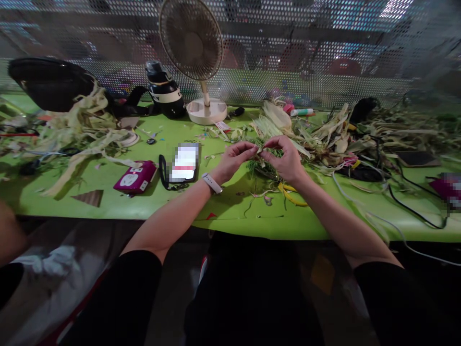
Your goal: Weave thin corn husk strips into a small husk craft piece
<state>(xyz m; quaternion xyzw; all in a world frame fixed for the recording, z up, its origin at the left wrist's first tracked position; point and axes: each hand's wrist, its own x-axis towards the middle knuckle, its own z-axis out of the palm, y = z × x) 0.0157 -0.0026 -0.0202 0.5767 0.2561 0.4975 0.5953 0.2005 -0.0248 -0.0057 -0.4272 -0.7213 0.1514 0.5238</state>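
Observation:
My left hand point(235, 159), with a pale watch band at its wrist, is closed in a pinch. Facing it, my right hand point(283, 156) pinches too, and the fingertips of both nearly meet. Between them is a small pale strip point(259, 150) that looks like dried husk; its exact kind is too small to tell. Just below the hands lies a tangle of thin green stems point(264, 168). Yellow scissor-like handles point(292, 196) rest near my right wrist. Pale corn husks point(275, 117) are piled behind the fingers.
On the green table point(230, 226) a lit phone point(184, 161) and a magenta box point(136, 178) stand left. Behind are a white fan point(207, 111) and black bottle point(165, 93). More husks point(82, 125) lie left. A white cable point(360, 206) crosses the right. A person's arm point(10, 233) shows at left.

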